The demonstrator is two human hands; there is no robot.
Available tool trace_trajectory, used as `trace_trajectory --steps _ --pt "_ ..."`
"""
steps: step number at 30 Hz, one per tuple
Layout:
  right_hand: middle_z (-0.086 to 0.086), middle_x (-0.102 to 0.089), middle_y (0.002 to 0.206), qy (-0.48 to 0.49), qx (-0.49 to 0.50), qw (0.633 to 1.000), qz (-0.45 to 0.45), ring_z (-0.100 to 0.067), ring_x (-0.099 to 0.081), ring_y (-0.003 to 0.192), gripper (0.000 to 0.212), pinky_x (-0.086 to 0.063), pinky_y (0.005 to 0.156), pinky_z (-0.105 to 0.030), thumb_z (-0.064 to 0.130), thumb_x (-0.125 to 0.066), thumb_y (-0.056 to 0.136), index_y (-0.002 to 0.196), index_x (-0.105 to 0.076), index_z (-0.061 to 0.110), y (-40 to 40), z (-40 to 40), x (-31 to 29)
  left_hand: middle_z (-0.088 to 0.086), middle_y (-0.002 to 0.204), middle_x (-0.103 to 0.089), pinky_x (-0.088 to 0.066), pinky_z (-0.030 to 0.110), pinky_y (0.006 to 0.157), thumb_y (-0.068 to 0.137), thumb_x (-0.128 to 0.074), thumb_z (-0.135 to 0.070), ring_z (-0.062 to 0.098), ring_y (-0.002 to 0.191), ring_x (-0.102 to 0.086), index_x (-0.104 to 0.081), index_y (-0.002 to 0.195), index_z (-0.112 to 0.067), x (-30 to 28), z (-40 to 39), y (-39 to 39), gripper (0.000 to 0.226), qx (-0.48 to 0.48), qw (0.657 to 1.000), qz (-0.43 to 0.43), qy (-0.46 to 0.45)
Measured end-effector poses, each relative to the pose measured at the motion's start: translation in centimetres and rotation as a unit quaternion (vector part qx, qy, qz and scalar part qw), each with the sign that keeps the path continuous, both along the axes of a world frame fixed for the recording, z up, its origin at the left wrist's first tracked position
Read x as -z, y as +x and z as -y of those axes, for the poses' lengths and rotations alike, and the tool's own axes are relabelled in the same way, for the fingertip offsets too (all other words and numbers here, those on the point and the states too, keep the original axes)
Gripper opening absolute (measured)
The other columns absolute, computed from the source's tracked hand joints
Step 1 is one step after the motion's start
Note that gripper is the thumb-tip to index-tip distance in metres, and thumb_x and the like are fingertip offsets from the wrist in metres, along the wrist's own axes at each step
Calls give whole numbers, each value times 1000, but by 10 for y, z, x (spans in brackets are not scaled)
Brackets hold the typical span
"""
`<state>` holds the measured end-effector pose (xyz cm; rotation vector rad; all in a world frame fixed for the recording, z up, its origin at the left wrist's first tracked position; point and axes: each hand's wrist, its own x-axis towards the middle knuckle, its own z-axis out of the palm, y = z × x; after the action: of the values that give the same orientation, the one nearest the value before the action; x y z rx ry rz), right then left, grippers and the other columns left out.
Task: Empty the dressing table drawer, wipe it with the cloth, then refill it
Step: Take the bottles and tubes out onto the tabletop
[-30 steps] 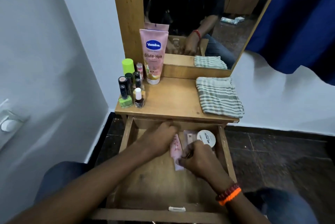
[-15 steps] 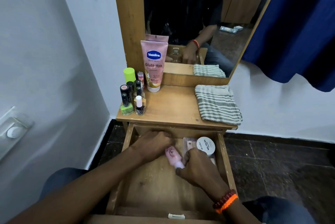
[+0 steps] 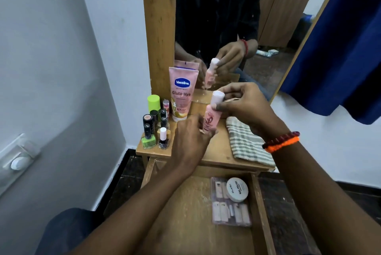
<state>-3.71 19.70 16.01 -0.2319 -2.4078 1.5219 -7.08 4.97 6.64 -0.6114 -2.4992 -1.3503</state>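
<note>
A small pink tube [image 3: 210, 117] with a white cap is held upright over the dressing table top [image 3: 218, 151]. My right hand [image 3: 245, 106] pinches it near the cap. My left hand [image 3: 190, 141] holds its lower end with curled fingers. Below, the open wooden drawer [image 3: 185, 213] still holds a clear packet of press-on nails [image 3: 229, 211] and a round white jar [image 3: 237, 189] on top of the packet. The striped cloth [image 3: 247, 141] lies folded on the right of the table top.
At the table's left back stand a pink Vaseline tube [image 3: 183, 94] and a cluster of nail polish bottles [image 3: 156, 127]. A mirror [image 3: 226, 17] rises behind the table. A white wall is on the left and a blue curtain [image 3: 340, 48] on the right.
Both hands lifted the pink tube out of the drawer and brought it up over the table top. The camera tilted up, showing more of the mirror.
</note>
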Motion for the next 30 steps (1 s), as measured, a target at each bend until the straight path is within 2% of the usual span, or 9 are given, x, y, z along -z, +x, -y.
trace_trajectory --steps 3,8,11,15,18,26,30 --pt "-15 -78 94 25 18 999 -21 -31 -77 91 32 -64 82 -48 -5 -85 74 103 -73 1 -33 -4 18 3 88 -73 -57 39 65 79 -82 -41 20 78 -68 -70 95 -14 7 -18 -18 33 -80 997 10 -14" --pt "-11 -78 90 48 28 997 -51 -18 -76 81 33 -63 82 -49 0 -87 74 104 -75 8 -60 -13 53 7 87 -71 -56 40 71 85 -75 -44 28 82 -68 -70 93 -16 20 -37 -36 30 -147 987 39 -50" --pt "-4 -79 92 56 27 996 -71 -18 -77 86 34 -64 82 -44 1 -87 74 106 -76 8 -64 -16 61 8 88 -71 -57 43 71 85 -73 -46 30 83 -68 -69 92 -16 26 -45 -43 31 -150 987 43 -33" --pt "-4 -79 90 68 30 994 -77 -15 -77 84 28 -64 81 -37 -1 -86 75 101 -76 4 -65 -16 68 8 87 -72 -57 42 67 84 -73 -47 30 82 -69 -70 94 -18 32 -49 -48 30 -152 987 48 -19" --pt "0 -79 91 81 38 993 -81 -9 -76 85 26 -64 82 -34 1 -85 76 101 -78 8 -67 -14 73 10 86 -71 -55 40 65 86 -72 -44 31 81 -68 -70 94 -16 34 -47 -47 29 -151 988 37 -19" --pt "13 -72 79 107 96 985 -94 1 -71 75 21 -58 72 -14 10 -88 76 94 -78 14 -65 -8 73 12 85 -70 -56 43 64 90 -69 -40 33 79 -67 -67 92 -13 36 -47 -49 28 -139 990 25 -21" --pt "9 -72 79 124 121 981 -89 0 -69 74 23 -58 72 -17 17 -91 73 91 -78 12 -65 -8 74 14 87 -69 -56 44 67 90 -68 -41 35 82 -67 -66 93 -11 37 -48 -50 30 -141 989 27 -36"
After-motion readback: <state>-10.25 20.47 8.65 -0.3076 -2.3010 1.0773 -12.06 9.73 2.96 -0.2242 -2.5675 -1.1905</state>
